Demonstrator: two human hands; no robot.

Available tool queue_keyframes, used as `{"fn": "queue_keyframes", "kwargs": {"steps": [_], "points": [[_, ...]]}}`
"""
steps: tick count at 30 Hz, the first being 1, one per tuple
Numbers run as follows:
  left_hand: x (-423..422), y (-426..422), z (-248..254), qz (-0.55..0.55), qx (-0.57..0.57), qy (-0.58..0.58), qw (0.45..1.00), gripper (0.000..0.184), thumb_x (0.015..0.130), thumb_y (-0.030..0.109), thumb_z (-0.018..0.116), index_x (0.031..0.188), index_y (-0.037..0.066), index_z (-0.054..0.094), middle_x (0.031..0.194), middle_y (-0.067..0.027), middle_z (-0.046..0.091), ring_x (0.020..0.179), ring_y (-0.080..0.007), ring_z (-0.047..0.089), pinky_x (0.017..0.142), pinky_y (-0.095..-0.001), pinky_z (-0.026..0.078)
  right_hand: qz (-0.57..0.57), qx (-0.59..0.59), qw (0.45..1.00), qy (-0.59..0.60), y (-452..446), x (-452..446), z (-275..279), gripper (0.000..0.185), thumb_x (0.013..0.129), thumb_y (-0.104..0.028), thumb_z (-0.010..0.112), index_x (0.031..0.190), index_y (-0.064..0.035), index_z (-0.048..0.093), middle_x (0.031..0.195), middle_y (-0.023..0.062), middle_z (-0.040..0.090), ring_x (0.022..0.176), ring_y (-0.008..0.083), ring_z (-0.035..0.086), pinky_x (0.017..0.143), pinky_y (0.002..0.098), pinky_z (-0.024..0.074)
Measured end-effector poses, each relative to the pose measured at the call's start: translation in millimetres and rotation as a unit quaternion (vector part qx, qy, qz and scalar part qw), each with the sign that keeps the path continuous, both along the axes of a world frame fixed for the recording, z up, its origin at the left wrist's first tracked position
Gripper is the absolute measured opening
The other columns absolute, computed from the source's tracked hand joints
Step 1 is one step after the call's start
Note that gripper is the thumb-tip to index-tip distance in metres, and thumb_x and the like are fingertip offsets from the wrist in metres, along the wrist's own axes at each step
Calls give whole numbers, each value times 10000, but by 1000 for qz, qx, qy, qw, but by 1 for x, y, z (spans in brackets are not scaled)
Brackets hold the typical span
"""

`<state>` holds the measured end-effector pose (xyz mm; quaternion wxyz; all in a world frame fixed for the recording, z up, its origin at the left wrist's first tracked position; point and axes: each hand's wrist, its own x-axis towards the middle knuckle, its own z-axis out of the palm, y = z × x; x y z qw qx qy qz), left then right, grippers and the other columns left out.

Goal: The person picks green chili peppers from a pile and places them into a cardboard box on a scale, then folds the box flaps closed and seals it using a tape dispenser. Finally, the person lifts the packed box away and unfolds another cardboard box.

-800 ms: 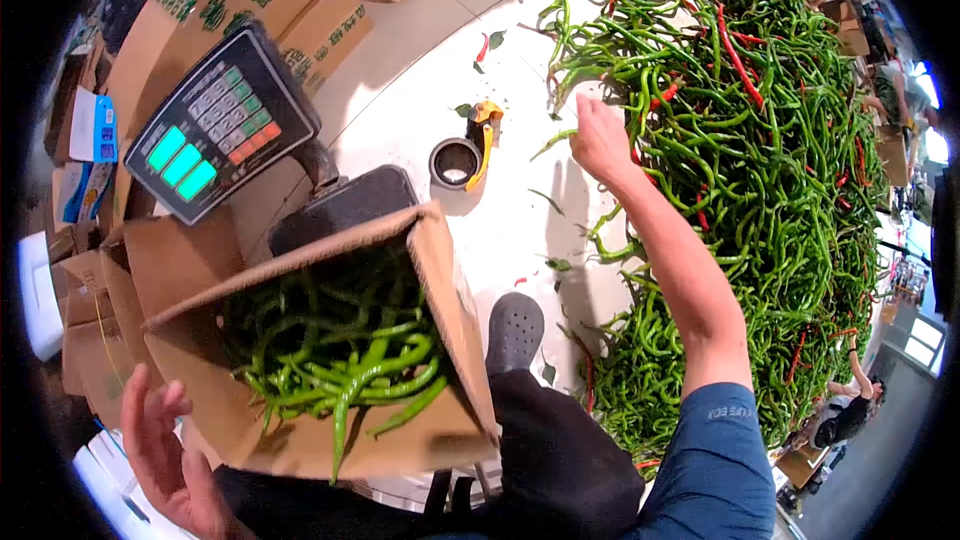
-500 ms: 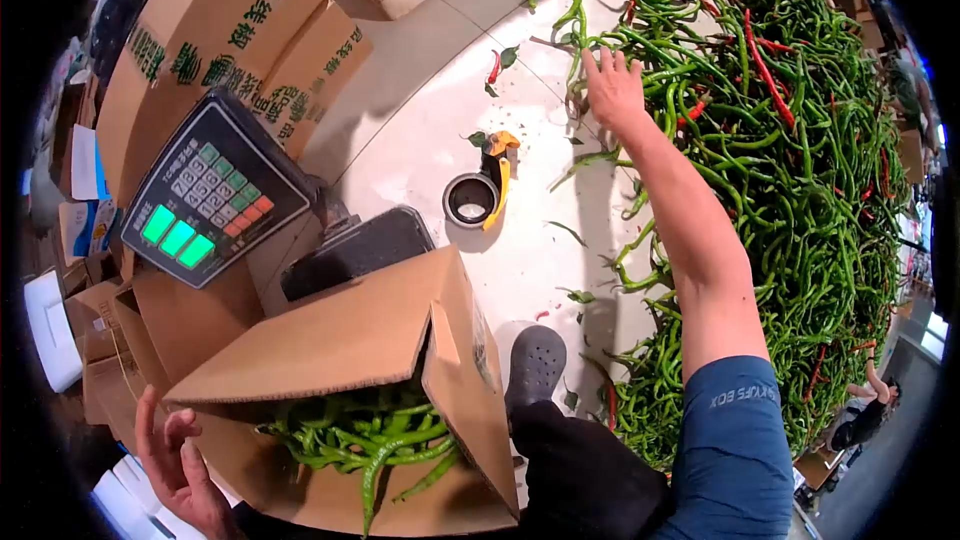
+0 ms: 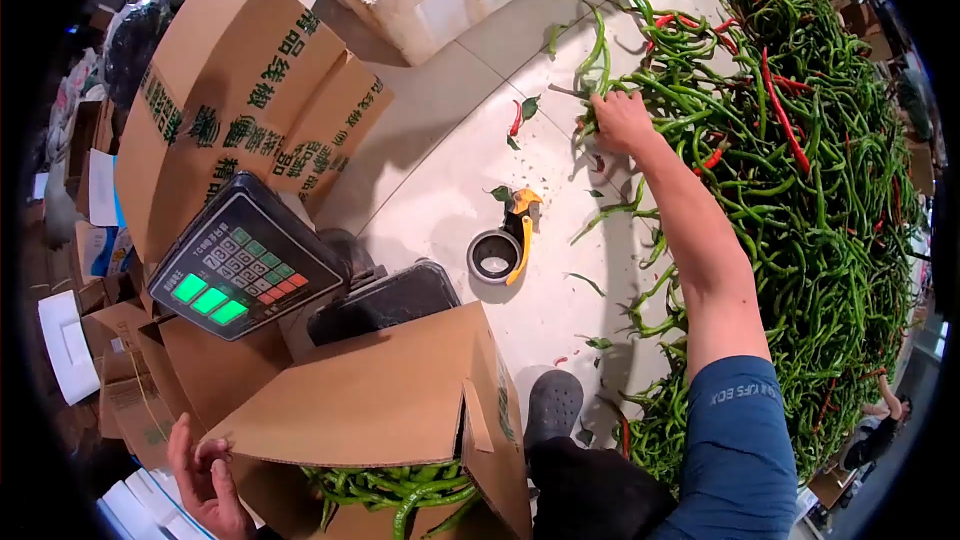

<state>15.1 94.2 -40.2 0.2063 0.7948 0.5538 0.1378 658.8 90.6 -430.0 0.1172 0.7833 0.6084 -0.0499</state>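
Note:
My right hand (image 3: 622, 123) is at the near-left fringe of a big pile of long green chili peppers (image 3: 800, 270), its fingers bent down and closed around some green peppers. Part of what it grips is hidden under the palm. At lower left, my left hand (image 3: 212, 485) is beside a cardboard box (image 3: 370, 390), fingers apart and loosely curved, holding nothing. Its fingertips are close to the corner of the raised flap; I cannot tell if they touch it. Green chili peppers (image 3: 405, 488) lie inside this box.
A digital scale display (image 3: 250, 260) with green readouts stands behind the box, near its black platform (image 3: 385, 302). A tape dispenser (image 3: 497, 252) lies on the tiles. A foam box (image 3: 450, 0) holding peppers and a printed carton (image 3: 250, 90) stand farther back. A person (image 3: 875, 430) is at far right.
My right hand has gone from spread fingers to fingers closed on the peppers. The view has tilted up, so more of the foam box shows. My left hand stays beside the box.

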Motion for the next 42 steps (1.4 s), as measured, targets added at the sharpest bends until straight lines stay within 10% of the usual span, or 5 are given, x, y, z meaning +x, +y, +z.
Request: {"fn": "queue_keyframes", "kwargs": {"steps": [9, 13, 18, 25, 42], "points": [[-11, 11, -11, 33, 38, -87, 995, 381, 988, 8, 554, 1368, -22, 553, 1417, -204, 554, 918, -192, 642, 820, -290, 523, -16, 144, 983, -111, 32, -17, 17, 573, 901, -134, 613, 1454, -98, 468, 1324, 172, 557, 1256, 337, 542, 966, 519, 437], [-46, 15, -10, 64, 40, -76, 994, 429, 1015, 120, 559, 1428, 8, 521, 1484, -154, 516, 926, -165, 594, 818, -273, 484, -130, -51, 990, 9, 41, -1, 28, 956, 752, -174, 787, 1578, -207, 308, 1586, 175, 375, 1426, 392, 419, 1005, 619, 444], [-22, 17, 1, -37, 51, -52, 997, 356, 1017, -19, 557, 1370, -58, 540, 1433, -204, 568, 955, -253, 683, 791, -335, 568, -95, -5, 995, 41, 21, -1, 4, 663, 844, -146, 667, 1464, -198, 438, 1255, 141, 606, 1126, 376, 616, 913, 560, 485], [-16, 14, 7, -50, 49, -52, 996, 326, 1026, 9, 560, 1340, -76, 549, 1418, -217, 576, 932, -252, 687, 787, -336, 569, 4, -8, 999, 54, -39, -42, 22, 629, 768, -243, 793, 1337, -192, 529, 1194, 116, 608, 1163, 332, 595, 923, 522, 467], [-20, -25, 12, -142, 52, -94, 984, 251, 1040, 46, 549, 1207, -126, 619, 1238, -276, 645, 824, -278, 693, 718, -359, 602, 266, -74, 944, 179, -325, -211, 53, 248, 839, -228, 625, 1044, -90, 598, 1089, 111, 560, 1163, 311, 532, 1104, 562, 351]]}}
